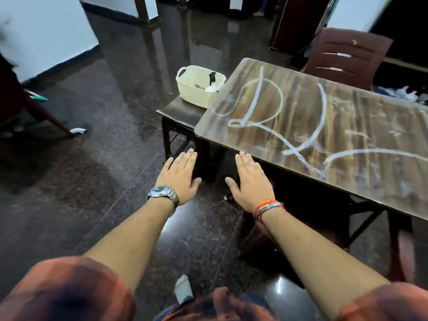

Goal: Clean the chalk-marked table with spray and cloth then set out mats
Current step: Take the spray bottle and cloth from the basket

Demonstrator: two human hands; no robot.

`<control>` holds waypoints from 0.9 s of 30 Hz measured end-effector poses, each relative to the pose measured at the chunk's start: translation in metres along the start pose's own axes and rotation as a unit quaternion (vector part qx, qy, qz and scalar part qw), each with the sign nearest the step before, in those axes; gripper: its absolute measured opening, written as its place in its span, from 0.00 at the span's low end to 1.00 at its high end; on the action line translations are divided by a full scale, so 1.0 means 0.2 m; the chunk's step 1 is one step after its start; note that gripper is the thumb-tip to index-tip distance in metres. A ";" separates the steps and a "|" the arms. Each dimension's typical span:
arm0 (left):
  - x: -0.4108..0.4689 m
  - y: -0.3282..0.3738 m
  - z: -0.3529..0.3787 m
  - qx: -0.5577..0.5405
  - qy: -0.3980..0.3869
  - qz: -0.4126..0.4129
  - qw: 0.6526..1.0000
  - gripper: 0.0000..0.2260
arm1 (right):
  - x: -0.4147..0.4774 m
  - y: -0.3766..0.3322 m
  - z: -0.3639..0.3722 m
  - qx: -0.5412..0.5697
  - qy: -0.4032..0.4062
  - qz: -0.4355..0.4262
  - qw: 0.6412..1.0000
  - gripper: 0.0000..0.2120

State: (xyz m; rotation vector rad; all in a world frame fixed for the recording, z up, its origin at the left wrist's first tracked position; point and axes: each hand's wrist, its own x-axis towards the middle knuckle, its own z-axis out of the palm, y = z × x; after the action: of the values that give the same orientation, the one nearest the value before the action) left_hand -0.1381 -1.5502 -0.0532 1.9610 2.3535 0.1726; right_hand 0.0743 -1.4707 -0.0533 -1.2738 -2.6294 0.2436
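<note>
Wood-grain table fills the right side, its top covered in white chalk marks: loops, arcs and smudges right up to the near edge. The rounded near-left corner sits at about one o'clock from the hands. Right hand is flat, fingers spread, holding nothing, just beside that front edge, whether touching it I can't tell. Left hand is likewise flat and empty, over bare dark floor, clear of the table. At twelve o'clock a cream basket stands on a low dark stool tucked against the table's left edge; its contents are too blurred to name. Wide open floor runs from nine to eleven o'clock. A maroon chair stands behind the far edge.
</note>
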 end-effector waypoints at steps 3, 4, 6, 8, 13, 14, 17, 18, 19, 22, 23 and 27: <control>0.19 -0.17 -0.06 0.005 0.011 -0.007 1.000 0.34 | 0.24 -0.14 0.02 0.004 0.012 0.004 1.000 0.33; 0.26 -0.22 -0.08 0.003 0.011 -0.010 1.000 0.34 | 0.33 -0.17 0.03 0.009 0.011 0.006 1.000 0.33; 0.37 -0.31 -0.09 0.000 0.008 -0.013 1.000 0.34 | 0.48 -0.22 0.05 0.014 0.008 0.006 1.000 0.33; 0.50 -0.40 -0.08 -0.001 0.001 -0.015 1.000 0.34 | 0.66 -0.24 0.08 0.017 0.005 0.008 1.000 0.33; 0.92 -0.60 -0.05 0.004 -0.006 -0.015 1.000 0.34 | 1.14 -0.21 0.20 0.015 -0.003 0.009 1.000 0.34; 1.02 -0.63 -0.06 0.001 -0.005 -0.013 1.000 0.34 | 1.24 -0.20 0.21 0.016 -0.003 0.011 1.000 0.34; 1.29 -0.72 -0.09 0.018 -0.010 0.001 1.000 0.33 | 1.52 -0.17 0.24 0.015 -0.002 0.020 1.000 0.33; 1.38 -0.75 -0.10 0.029 -0.016 0.008 0.999 0.34 | 1.61 -0.16 0.24 0.016 -0.007 0.022 1.000 0.33; 1.47 -0.78 -0.11 0.032 -0.011 0.012 0.999 0.34 | 1.69 -0.15 0.25 0.016 -0.008 0.022 1.000 0.33; 1.71 -0.86 -0.12 0.007 -0.012 0.004 1.000 0.33 | 1.94 -0.12 0.29 0.017 -0.013 0.030 0.999 0.33; 1.78 -0.89 -0.11 0.006 -0.017 0.006 1.000 0.33 | 2.01 -0.12 0.31 0.021 -0.014 0.041 0.999 0.33; 2.08 -1.05 -0.01 0.025 -0.051 0.040 0.998 0.34 | 2.27 -0.11 0.42 0.023 -0.030 0.070 0.997 0.33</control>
State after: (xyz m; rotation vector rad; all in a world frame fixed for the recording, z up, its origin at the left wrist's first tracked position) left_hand -0.4194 -1.1797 -0.0721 2.0353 2.2394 0.0189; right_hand -0.2393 -1.1318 -0.0768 -1.4589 -2.5701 0.3686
